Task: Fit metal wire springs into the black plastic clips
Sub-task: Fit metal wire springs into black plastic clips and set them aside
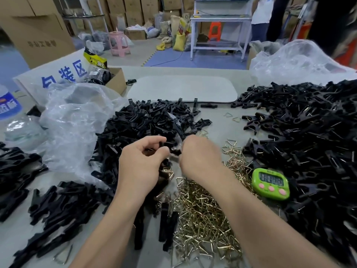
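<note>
My left hand (141, 163) and my right hand (199, 157) meet over the middle of the table, both closed on a black plastic clip (172, 149) held between them. A wire spring (170, 174) hangs just below the left fingers. A heap of loose brass-coloured wire springs (202, 215) lies under my right forearm. Black clip parts are piled behind my hands (154, 120) and at the front left (58, 207). A large heap of clips with wire in them (309, 144) fills the right side.
A green timer (270, 183) lies right of the springs. Crumpled clear plastic bags (77, 120) sit at the left, another (293, 60) at the far right. A grey pad (181, 88), a small cardboard box (116, 78) and a water bottle (9, 111) stand farther back.
</note>
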A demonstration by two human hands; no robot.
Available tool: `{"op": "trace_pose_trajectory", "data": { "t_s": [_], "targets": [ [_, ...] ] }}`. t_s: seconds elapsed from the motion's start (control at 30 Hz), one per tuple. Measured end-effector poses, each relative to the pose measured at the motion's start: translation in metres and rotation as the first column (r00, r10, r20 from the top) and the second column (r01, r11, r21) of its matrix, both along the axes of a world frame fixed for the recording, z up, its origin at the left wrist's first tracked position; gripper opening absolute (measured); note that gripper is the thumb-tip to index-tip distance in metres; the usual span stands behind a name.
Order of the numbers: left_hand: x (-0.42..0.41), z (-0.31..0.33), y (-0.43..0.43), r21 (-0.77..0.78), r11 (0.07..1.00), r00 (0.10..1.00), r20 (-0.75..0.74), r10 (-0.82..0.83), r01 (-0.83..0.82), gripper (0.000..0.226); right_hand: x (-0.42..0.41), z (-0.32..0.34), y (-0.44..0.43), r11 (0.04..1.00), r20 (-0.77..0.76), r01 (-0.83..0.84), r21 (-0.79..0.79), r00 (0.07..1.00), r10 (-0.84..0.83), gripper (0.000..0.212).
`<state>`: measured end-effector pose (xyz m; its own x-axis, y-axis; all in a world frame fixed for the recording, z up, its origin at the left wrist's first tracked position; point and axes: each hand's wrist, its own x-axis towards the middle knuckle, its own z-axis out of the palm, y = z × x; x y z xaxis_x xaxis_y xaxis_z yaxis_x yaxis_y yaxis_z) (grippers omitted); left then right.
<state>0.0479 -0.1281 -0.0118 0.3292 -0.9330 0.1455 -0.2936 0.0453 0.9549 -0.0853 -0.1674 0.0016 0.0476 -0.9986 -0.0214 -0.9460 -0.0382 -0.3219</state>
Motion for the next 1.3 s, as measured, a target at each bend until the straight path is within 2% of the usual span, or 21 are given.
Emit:
{"op": "trace_pose_trajectory", "data": {
  "t_s": [0.07,0.13,0.23,0.37,0.43,0.57,0.7,0.83,0.93,1.03,1.13,1.3],
  "targets": [
    [0.0,0.001,0.0,0.017,1.0,0.998,-0.06,-0.012,0.013,0.02,-0.013,0.004,0.009,0.998,0.082,0.027,-0.054,0.996,-0.022,0.02],
    [-0.004,0.004,0.002,0.028,0.997,0.981,-0.181,-0.067,0.074,0.018,-0.031,0.008,0.02,0.997,0.335,0.063,-0.041,0.941,-0.045,0.025],
    [-0.013,0.006,0.007,0.029,0.983,0.951,-0.259,-0.169,0.182,0.021,-0.053,0.014,0.043,0.998,0.647,0.047,0.049,0.76,-0.068,0.029],
    [-0.028,0.006,0.01,0.029,0.952,0.906,-0.316,-0.282,0.306,0.036,-0.067,0.008,0.063,0.992,0.838,-0.008,0.125,0.536,-0.101,0.026],
    [-0.035,0.007,0.012,0.037,0.928,0.879,-0.335,-0.339,0.371,0.045,-0.07,0.001,0.066,0.991,0.866,0.01,0.13,0.486,-0.118,0.029],
    [-0.043,0.005,0.017,0.045,0.882,0.834,-0.354,-0.424,0.468,0.057,-0.074,-0.009,0.069,0.991,0.871,0.092,0.096,0.474,-0.128,0.032],
    [-0.047,0.005,0.021,0.026,0.88,0.831,-0.345,-0.437,0.473,0.056,-0.077,-0.011,0.076,0.997,0.798,0.067,-0.023,0.603,-0.022,0.031],
    [-0.045,0.006,0.02,-0.007,0.911,0.874,-0.279,-0.398,0.413,0.053,-0.073,-0.009,0.073,0.992,0.775,0.084,-0.095,0.632,0.021,0.029],
    [-0.044,0.003,0.022,0.031,0.938,0.923,-0.187,-0.335,0.346,0.048,-0.072,-0.013,0.072,0.986,0.829,0.15,-0.069,0.558,-0.027,0.043],
    [-0.044,0.003,0.022,0.044,0.95,0.931,-0.221,-0.292,0.309,0.039,-0.071,-0.01,0.072,0.993,0.869,0.116,-0.028,0.494,-0.033,0.032],
    [-0.045,0.003,0.02,0.016,0.961,0.93,-0.255,-0.263,0.276,0.022,-0.072,-0.011,0.068,0.998,0.873,0.056,-0.012,0.488,-0.017,0.023],
    [-0.047,0.004,0.021,-0.111,0.964,0.894,-0.36,-0.266,0.242,0.032,-0.073,-0.018,0.064,0.998,0.907,0.05,0.042,0.416,-0.059,0.019]
  ]
}}
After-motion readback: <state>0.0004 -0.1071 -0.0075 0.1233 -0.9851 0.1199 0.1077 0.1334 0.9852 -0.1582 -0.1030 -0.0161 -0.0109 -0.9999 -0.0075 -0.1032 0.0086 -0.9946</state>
